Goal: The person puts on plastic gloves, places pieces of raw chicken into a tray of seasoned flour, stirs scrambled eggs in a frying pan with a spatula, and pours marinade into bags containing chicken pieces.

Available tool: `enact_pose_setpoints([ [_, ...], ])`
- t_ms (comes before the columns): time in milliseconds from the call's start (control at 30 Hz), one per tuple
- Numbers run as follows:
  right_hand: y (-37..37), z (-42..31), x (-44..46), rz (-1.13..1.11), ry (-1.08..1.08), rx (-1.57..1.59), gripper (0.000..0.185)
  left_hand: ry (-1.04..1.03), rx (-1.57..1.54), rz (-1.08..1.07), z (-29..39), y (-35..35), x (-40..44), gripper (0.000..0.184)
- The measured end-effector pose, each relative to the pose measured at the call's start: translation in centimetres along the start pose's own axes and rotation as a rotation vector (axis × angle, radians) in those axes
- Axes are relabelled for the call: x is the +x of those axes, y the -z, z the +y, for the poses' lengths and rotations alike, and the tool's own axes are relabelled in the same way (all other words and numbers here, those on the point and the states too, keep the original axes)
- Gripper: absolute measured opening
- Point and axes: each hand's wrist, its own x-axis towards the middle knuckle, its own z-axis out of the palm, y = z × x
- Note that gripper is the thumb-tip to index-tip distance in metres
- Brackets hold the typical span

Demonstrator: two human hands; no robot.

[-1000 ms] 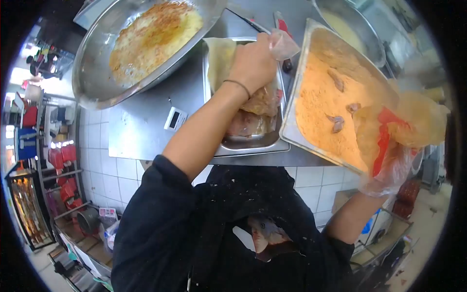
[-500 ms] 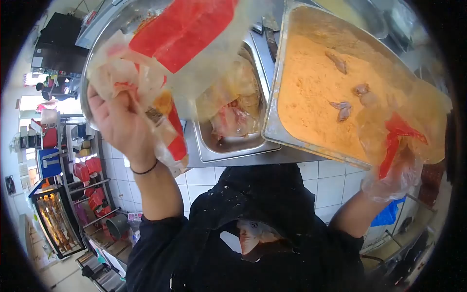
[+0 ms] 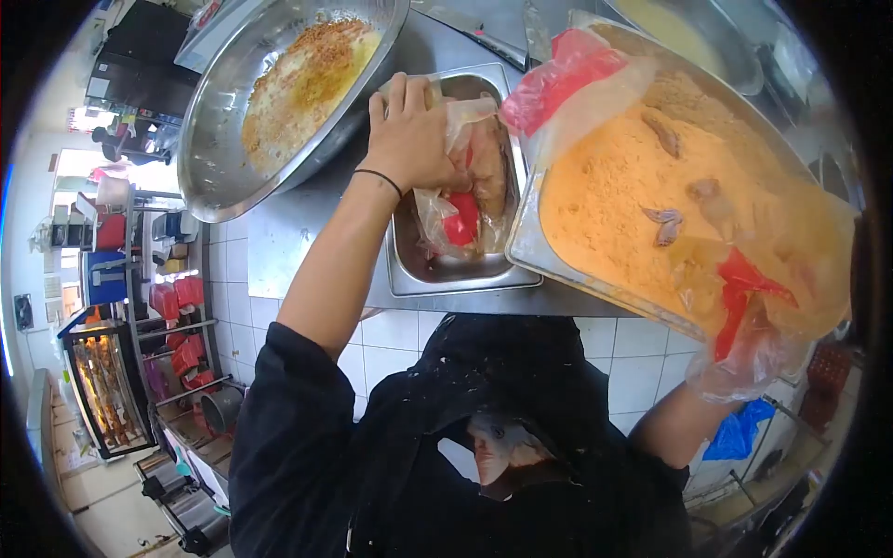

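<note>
Bowl [image 3: 212, 153], eleven o'clock: smooth, glossy metal
Pan [image 3: 446, 271], twelve o'clock: shiny metal
Bag [image 3: 800, 265], three o'clock: thin, translucent plastic
Clothing [image 3: 502, 372], six o'clock: matt cloth

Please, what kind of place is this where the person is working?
Probably a commercial kitchen. A large metal bowl and a deep tray of orange powder sit at a steel work table, and a lit, glass-fronted cabinet stands off to the left.

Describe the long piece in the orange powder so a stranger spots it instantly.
On the steel table, right of the round bowl, a wide tray holds orange powder. The long piece lies on that powder, farthest from the person. It is one slim strip, while the bare-looking neighbour nearer the person is forked.
</note>
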Motion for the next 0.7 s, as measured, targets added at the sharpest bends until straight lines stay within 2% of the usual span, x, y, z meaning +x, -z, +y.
enact_pose_setpoints([
  [67,0.1,-0.2,-0.2,0.002,-0.009,0.009,0.043,-0.06,0.0,0.144,-0.7,-0.7,0.3,0.062],
  [167,0.3,-0.3,-0.5,0.001,-0.017,0.027,0.043,-0.104,-0.124,-0.211,-1.2,-0.3,0.5,0.044],
  [267,0.4,-0.5,-0.7,-0.003,-0.025,0.034,0.043,-0.281,-0.338,-0.091,-2.4,0.4,-0.1,0.034],
  [300,0.5,-0.5,-0.7,-0.006,-0.03,0.036,0.044,-0.249,-0.377,-0.052,-1.8,2.8,-0.2,0.034],
  [333,0.4,-0.5,-0.6,-0.007,-0.036,0.042,0.044,-0.252,-0.383,0.027,-2.0,4.4,-0.5,0.032],
  [367,0.3,-0.4,-0.5,-0.014,-0.047,0.041,0.044,-0.263,-0.411,0.208,-1.2,7.1,-0.9,0.03],
  [433,0.3,-0.5,0.2,-0.026,-0.07,0.051,0.044,-0.177,-0.371,0.296,-2.5,9.9,-1.1,0.026],
  [467,0.0,-0.3,0.5,-0.04,-0.079,0.051,0.044,-0.045,-0.454,0.307,-2.9,11.4,-1.0,0.02],
  [500,-0.1,-0.2,0.9,-0.053,-0.091,0.061,0.044,-0.138,-0.196,0.312,-3.7,13.7,-0.6,0.016],
  [533,-0.3,-0.1,1.3,-0.061,-0.108,0.066,0.044,-0.225,-0.151,0.438,-4.9,15.3,-0.5,0.006],
  [700,-3.3,1.0,2.5,0.04,-0.136,-0.09,0.044,-0.111,-0.093,0.603,-6.6,20.8,-1.1,0.007],
])
